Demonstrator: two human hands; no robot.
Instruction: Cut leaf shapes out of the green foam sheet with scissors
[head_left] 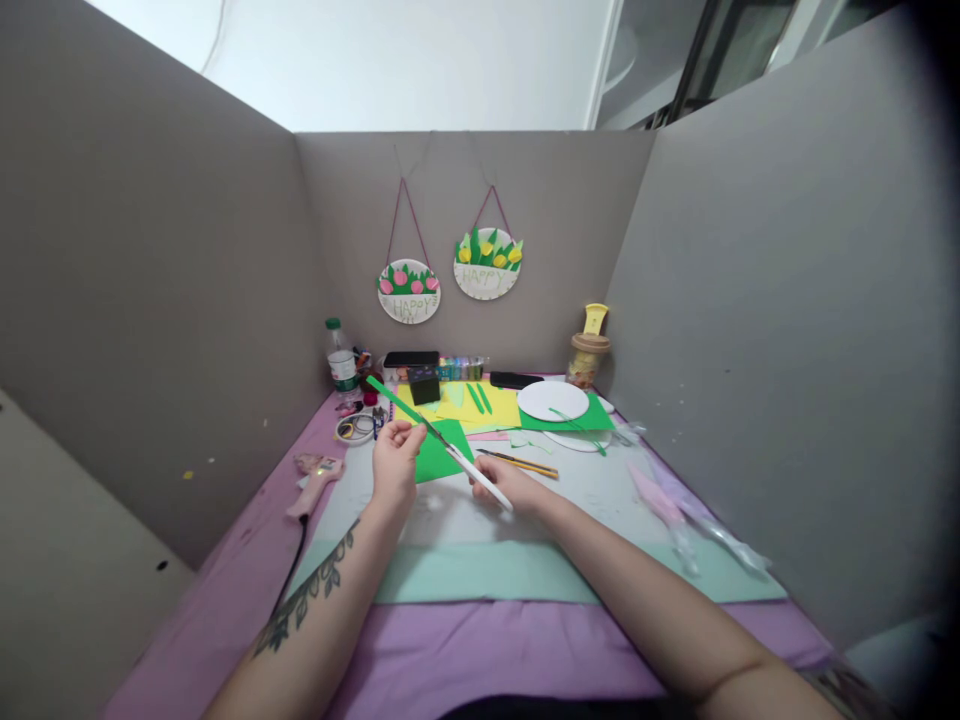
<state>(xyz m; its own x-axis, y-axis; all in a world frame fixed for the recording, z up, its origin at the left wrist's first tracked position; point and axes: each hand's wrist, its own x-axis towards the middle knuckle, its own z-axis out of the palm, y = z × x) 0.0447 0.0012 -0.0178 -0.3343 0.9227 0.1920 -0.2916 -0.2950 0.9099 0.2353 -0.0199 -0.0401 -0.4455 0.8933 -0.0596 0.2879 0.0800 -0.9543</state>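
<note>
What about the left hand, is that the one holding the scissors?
No, the right hand holds the white scissors; the left hand holds the green strip.

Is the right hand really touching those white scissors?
Touching. The head view shows the right hand wrapped around the scissors' white handles.
</note>
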